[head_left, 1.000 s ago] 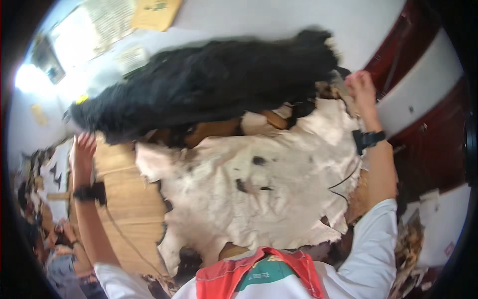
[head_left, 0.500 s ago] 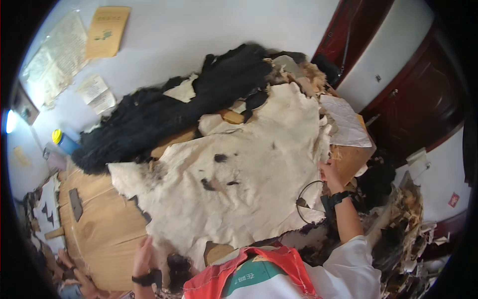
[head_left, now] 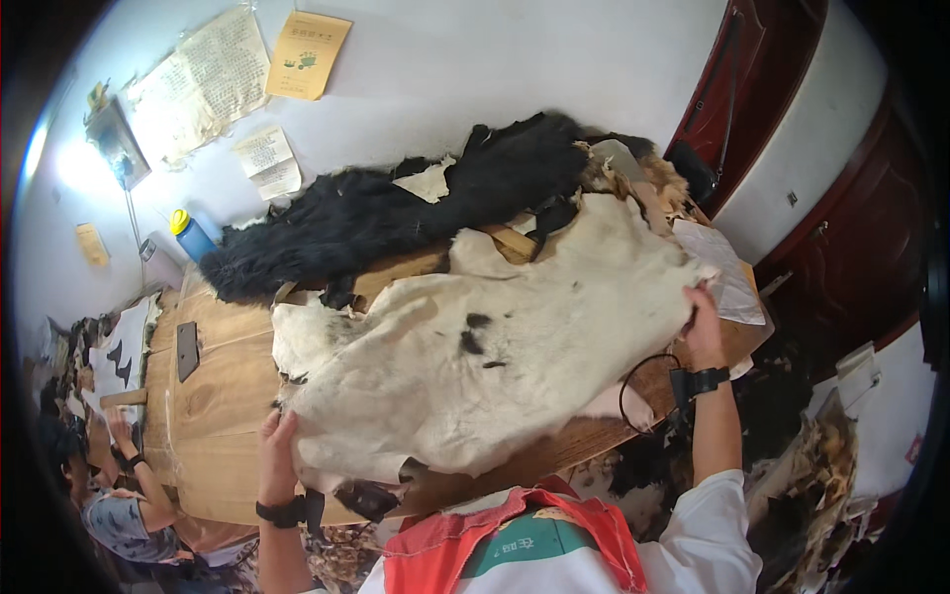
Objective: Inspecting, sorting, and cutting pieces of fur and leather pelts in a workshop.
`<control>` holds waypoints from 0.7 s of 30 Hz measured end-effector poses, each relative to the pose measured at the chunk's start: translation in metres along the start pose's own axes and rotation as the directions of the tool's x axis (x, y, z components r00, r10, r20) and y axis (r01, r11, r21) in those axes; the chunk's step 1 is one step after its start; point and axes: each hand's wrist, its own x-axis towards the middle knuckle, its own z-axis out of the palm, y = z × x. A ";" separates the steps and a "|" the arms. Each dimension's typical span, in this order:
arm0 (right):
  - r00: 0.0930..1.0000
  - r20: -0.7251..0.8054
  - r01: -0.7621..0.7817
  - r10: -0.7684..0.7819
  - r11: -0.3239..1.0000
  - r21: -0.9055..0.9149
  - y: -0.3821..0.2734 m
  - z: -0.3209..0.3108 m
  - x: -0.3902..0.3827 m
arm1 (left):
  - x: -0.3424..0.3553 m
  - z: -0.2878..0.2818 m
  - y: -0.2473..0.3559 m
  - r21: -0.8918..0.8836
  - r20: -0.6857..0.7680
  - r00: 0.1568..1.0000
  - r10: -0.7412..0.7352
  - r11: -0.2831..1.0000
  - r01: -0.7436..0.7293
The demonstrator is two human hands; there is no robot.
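A large cream-coloured animal hide (head_left: 426, 356) with a few dark spots spreads over the wooden table (head_left: 223, 436), its surface wavy. My left hand (head_left: 278, 444) is closed on the hide's near left edge, thumb on top. At its right edge my right hand (head_left: 704, 322) pinches the border, and the fingertips are partly hidden. Both wrists wear black bands, and a dark cord loops beside the right one. Behind the hide lies a long black fur pelt (head_left: 396, 213). Below the near edge hangs a dark furry flap (head_left: 368, 498).
A dark flat object (head_left: 187, 350) lies on the table's left part. A blue bottle with a yellow lid (head_left: 191, 236) stands by the wall. At far left a co-worker (head_left: 129, 510) works over another hide (head_left: 121, 348). Scraps (head_left: 811, 485) are heaped at right.
The hide's near edge has shifted away from my body, showing the table edge beneath. My right hand has lifted its side a little, and my left hand has moved forward. The view has also shifted.
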 end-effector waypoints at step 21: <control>0.869 0.223 0.495 -0.442 0.783 -0.377 -0.005 0.161 -0.006 | -0.006 -0.277 0.047 -0.400 0.069 0.661 0.747 0.627 -0.668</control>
